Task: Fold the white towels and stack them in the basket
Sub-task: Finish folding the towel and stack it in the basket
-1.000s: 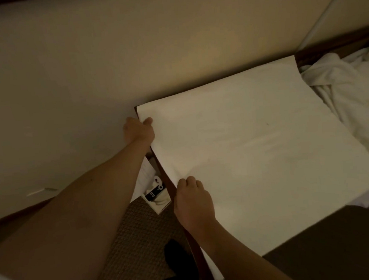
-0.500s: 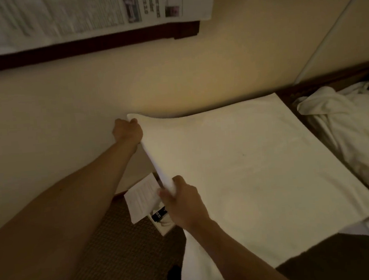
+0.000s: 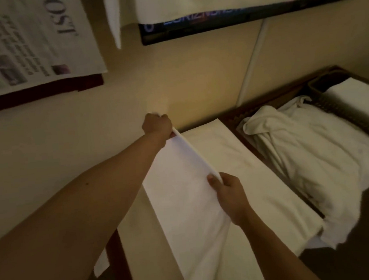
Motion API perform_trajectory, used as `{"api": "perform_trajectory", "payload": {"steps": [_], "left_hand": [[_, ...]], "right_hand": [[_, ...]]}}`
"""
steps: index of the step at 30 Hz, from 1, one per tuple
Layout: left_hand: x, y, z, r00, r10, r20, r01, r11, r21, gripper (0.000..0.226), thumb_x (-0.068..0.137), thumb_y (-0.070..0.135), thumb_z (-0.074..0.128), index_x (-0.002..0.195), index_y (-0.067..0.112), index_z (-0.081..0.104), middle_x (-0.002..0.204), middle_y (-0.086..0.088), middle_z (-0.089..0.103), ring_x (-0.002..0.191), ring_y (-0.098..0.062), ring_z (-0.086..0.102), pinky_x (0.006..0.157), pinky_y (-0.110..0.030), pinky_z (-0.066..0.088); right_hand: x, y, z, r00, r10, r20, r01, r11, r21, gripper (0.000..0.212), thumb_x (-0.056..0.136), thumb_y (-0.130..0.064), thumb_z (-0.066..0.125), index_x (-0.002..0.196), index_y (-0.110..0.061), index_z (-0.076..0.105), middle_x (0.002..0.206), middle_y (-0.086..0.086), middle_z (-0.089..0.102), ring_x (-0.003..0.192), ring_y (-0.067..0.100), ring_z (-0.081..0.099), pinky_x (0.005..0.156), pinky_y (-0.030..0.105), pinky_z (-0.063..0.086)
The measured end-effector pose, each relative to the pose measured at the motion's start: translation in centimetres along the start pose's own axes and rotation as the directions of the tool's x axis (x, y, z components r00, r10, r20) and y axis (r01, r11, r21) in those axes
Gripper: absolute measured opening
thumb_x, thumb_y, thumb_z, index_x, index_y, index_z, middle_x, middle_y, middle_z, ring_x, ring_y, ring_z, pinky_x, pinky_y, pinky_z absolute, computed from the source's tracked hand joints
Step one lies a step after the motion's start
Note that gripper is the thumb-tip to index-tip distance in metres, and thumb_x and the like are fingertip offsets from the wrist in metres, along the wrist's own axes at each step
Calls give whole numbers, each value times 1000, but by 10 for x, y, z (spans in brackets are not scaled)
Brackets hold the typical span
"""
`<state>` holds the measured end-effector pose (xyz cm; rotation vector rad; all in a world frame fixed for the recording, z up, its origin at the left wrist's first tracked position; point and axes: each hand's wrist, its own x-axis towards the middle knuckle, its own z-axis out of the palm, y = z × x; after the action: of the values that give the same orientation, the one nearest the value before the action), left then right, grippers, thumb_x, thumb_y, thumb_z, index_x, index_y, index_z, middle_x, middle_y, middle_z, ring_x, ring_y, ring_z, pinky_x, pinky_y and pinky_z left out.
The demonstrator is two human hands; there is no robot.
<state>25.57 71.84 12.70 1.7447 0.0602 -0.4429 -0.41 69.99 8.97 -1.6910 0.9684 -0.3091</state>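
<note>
A white towel (image 3: 183, 197) lies across a dark wooden surface, with its left edge raised off the surface and swung over toward the right. My left hand (image 3: 157, 126) grips the far corner of that raised edge near the wall. My right hand (image 3: 227, 191) pinches the near corner of the same edge. The rest of the towel (image 3: 243, 164) still lies flat beneath. A dark woven basket (image 3: 331, 104) stands at the far right with a folded white towel (image 3: 359, 99) inside it.
A heap of crumpled white towels (image 3: 312, 151) lies between the flat towel and the basket. The beige wall (image 3: 174, 78) runs close behind, with a newspaper (image 3: 23, 42) pinned at upper left and a dark shelf edge (image 3: 236, 18) above. Carpet shows at the bottom left.
Both hands have lifted the towel's left edge from the surface and carried it up and to the right. The view has tilted upward, bringing the basket into sight.
</note>
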Motion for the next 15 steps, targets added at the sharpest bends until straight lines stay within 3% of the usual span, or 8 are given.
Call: {"api": "perform_trajectory", "payload": {"steps": [4, 7, 9, 11, 13, 15], "left_hand": [[1, 10, 108, 997, -52, 58, 57, 996, -74, 35, 96, 12, 60, 130, 6, 56, 118, -16, 52, 103, -40, 61, 38, -31, 53], [2, -9, 173, 987, -87, 135, 96, 993, -62, 21, 90, 25, 64, 100, 7, 62, 107, -16, 63, 101, -42, 66, 70, -50, 63], [5, -38, 204, 973, -94, 210, 78, 993, 83, 21, 90, 38, 64, 90, 17, 63, 104, -12, 69, 103, -36, 67, 91, -49, 58], [4, -64, 207, 966, 0, 258, -73, 959, 275, 16, 97, 34, 62, 99, 18, 63, 107, -2, 67, 101, -23, 64, 93, -37, 53], [8, -84, 180, 934, 227, 275, -328, 853, 407, 5, 97, 18, 64, 102, 19, 63, 107, 4, 64, 97, -14, 60, 93, -33, 50], [21, -98, 138, 876, 409, 254, -480, 699, 530, 18, 92, 9, 66, 102, 23, 64, 110, 2, 66, 100, -18, 62, 95, -36, 50]], "right_hand": [[68, 31, -82, 995, 37, -89, -36, 999, 14, 28, 98, -31, 64, 80, -12, 74, 76, 5, 74, 72, 22, 70, 69, 37, 55], [117, 68, -122, 986, 133, -97, -139, 988, -65, 27, 99, -37, 60, 92, -14, 73, 89, -1, 74, 87, 19, 70, 80, 33, 53], [148, 97, -136, 976, 215, -21, -212, 935, -283, 33, 102, -39, 54, 90, -12, 68, 90, 1, 68, 97, 26, 66, 81, 29, 44], [172, 109, -144, 964, 260, 48, -200, 837, -508, 31, 103, -36, 49, 84, -14, 61, 85, 1, 60, 99, 28, 64, 76, 28, 38], [192, 101, -143, 960, 265, 93, -167, 806, -568, 31, 100, -39, 49, 92, -13, 64, 94, 3, 62, 101, 26, 64, 78, 29, 41], [218, 84, -135, 960, 245, 135, -128, 813, -568, 41, 97, -46, 52, 108, -9, 66, 110, 6, 64, 104, 25, 62, 80, 28, 41]]}}
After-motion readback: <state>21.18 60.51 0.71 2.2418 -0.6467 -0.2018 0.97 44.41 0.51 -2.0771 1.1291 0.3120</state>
